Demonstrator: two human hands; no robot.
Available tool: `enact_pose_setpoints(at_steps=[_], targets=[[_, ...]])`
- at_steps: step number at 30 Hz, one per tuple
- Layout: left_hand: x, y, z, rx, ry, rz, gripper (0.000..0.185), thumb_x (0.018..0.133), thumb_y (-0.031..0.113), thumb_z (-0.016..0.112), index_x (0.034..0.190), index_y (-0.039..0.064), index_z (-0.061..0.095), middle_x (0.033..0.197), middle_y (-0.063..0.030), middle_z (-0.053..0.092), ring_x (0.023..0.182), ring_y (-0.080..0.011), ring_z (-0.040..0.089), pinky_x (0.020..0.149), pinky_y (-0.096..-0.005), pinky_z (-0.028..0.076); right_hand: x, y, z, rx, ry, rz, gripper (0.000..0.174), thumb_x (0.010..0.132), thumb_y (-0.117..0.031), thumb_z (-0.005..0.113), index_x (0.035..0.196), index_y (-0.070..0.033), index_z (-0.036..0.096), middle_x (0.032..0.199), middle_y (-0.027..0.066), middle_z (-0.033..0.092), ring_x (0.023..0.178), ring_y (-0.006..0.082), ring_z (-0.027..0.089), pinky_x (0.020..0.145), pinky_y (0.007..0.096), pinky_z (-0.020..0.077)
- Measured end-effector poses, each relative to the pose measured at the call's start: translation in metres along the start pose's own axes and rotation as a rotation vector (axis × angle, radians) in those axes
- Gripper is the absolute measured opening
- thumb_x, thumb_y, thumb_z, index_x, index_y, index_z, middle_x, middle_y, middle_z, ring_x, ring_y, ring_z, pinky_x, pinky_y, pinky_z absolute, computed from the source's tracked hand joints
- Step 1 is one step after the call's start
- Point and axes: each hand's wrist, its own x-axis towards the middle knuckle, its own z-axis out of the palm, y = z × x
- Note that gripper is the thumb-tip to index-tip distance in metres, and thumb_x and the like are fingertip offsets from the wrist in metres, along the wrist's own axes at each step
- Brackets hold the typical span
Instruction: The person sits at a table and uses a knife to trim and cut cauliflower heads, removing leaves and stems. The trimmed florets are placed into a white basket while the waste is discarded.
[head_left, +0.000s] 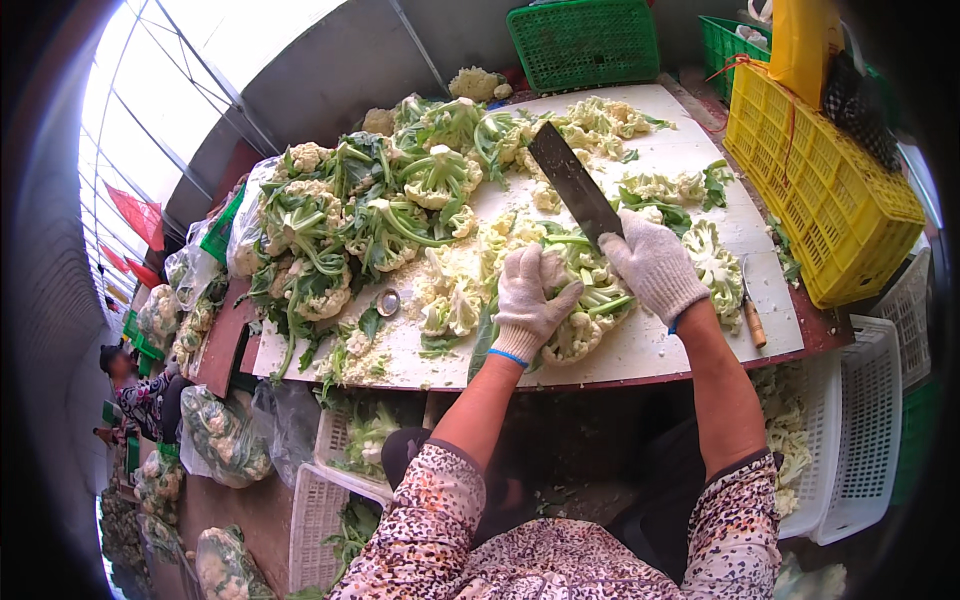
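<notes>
My right hand (654, 262), in a white knit glove, grips a cleaver (574, 180) by its handle, which the glove hides. The broad dark blade points up and away to the left, with pale crumbs on it. My left hand (531, 296), gloved too, steadies a cauliflower head (581, 337) on the white tabletop (660, 358). Its thumb lies across the head, and green stalks stick out between both hands. Left of this hand lie cut florets (454, 300). A split cauliflower piece (712, 262) is to the right of my right hand.
Uncut leafy cauliflowers (360, 202) are heaped at the left. A wooden-handled knife (753, 315) lies near the right edge, and a small round metal object (388, 302) at the left. A yellow crate (817, 180) stands at the right; white baskets (862, 427) sit below. Another person (142, 394) is far left.
</notes>
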Motion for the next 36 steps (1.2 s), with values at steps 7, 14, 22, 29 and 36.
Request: enact_pose_setpoints(at_steps=[7, 14, 22, 29, 36], targets=[[-0.005, 0.001, 0.001, -0.014, 0.039, 0.006, 0.085, 0.078, 0.040, 0.087, 0.141, 0.003, 0.044, 0.133, -0.0236, 0.047, 0.123, -0.0424, 0.051, 0.107, -0.0489, 0.044, 0.002, 0.002, 0.044, -0.074, -0.149, 0.058, 0.027, 0.101, -0.029, 0.059, 0.108, -0.003, 0.063, 0.093, 0.0249, 0.071, 0.091, 0.0429, 0.070, 0.079, 0.0525, 0.0535], [0.004, -0.008, -0.002, 0.003, -0.041, 0.027, 0.091, 0.076, 0.042, 0.089, 0.144, 0.004, 0.042, 0.133, -0.0233, 0.047, 0.124, -0.0420, 0.051, 0.107, -0.0491, 0.044, 0.011, 0.035, 0.084, -0.202, -0.294, 0.051, 0.028, 0.101, -0.028, 0.053, 0.109, -0.003, 0.065, 0.103, 0.0245, 0.073, 0.101, 0.0432, 0.070, 0.089, 0.0541, 0.0548], [-0.001, -0.007, -0.001, -0.004, -0.047, 0.044, 0.097, 0.071, 0.036, 0.092, 0.146, 0.004, 0.040, 0.135, -0.0231, 0.048, 0.127, -0.0440, 0.049, 0.109, -0.0514, 0.042, 0.045, 0.053, 0.064, 0.296, -0.562, 0.316, 0.026, 0.096, -0.025, 0.066, 0.107, -0.001, 0.068, 0.082, 0.0127, 0.071, 0.071, 0.0242, 0.071, 0.063, 0.0400, 0.0569], [-0.006, -0.007, -0.002, -0.029, -0.002, 0.129, 0.096, 0.073, 0.033, 0.093, 0.146, 0.002, 0.041, 0.136, -0.0235, 0.046, 0.126, -0.0415, 0.049, 0.109, -0.0478, 0.043, 0.058, 0.125, 0.070, 0.661, -0.179, 0.465, 0.013, 0.101, -0.019, 0.058, 0.104, -0.006, 0.057, 0.068, 0.0037, 0.051, 0.047, 0.0138, 0.047, 0.043, 0.0332, 0.0429], [-0.011, -0.004, 0.000, -0.030, 0.029, 0.073, 0.094, 0.072, 0.033, 0.094, 0.144, 0.003, 0.043, 0.134, -0.0207, 0.048, 0.123, -0.0395, 0.052, 0.106, -0.0469, 0.046, 0.017, 0.087, 0.049, 0.863, 0.154, 0.450, 0.011, 0.103, -0.017, 0.060, 0.105, -0.007, 0.058, 0.069, -0.0003, 0.053, 0.050, 0.0084, 0.048, 0.044, 0.0276, 0.0427]])
